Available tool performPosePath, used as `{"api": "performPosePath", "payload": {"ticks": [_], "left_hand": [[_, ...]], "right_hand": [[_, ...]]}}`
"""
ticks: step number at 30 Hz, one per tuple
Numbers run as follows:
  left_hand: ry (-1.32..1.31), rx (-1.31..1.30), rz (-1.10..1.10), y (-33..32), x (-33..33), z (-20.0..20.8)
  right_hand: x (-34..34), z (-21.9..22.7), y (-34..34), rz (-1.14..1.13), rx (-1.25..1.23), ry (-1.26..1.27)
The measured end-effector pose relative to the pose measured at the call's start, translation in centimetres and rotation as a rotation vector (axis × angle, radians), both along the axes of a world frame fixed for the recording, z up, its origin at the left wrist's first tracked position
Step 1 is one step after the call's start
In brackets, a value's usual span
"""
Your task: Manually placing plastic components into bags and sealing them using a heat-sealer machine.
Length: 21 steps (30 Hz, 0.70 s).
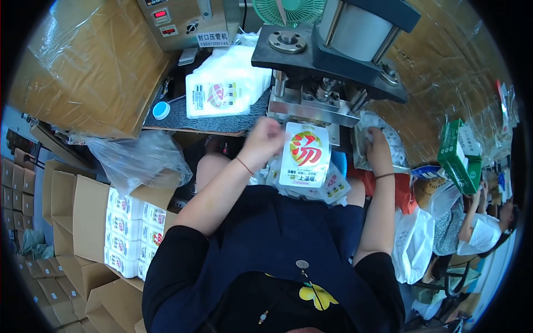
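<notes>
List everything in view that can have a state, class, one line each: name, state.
Printed pouch: printed face showing
Left hand: blurred, beside that pouch
Right hand: at the container of pale pieces, grip unclear
Cardboard carton: flaps open, packs inside
Green box: open, tilted
Pouch stack: fanned out
Machine display: lit red
Green fan: running or not, unclear

Blurred left hand (265,140), dark fisheye rim
</notes>
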State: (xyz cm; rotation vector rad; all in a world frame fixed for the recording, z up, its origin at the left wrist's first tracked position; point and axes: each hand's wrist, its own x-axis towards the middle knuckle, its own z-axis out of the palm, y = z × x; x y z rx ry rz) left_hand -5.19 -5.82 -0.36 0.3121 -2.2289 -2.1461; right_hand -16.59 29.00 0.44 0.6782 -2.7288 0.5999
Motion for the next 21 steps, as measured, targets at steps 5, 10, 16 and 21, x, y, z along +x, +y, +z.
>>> {"api": "performPosePath", "payload": {"ticks": [5,10,16,21], "left_hand": [[0.344,-1.490,0.270,-10.2,0.5,0.4],[0.435,-1.198,0.010,-8.4,4.3,-0.3],[0.228,-0.307,-0.085,-4.0,5.3,0.7],[0.093,-0.105,-0.269,1.5,5.4,1.9]], "right_hand": [[2.9,2.6,-0.2,-0.135,-0.210,-0.073],[4.7,3.0,-0.7,-0.007,-0.260,0.148],[8.5,6.8,-9.3,0.422,-0.382,-0.115],[8.3,8.3,-11.7,0.442,-0.455,-0.065]]}}
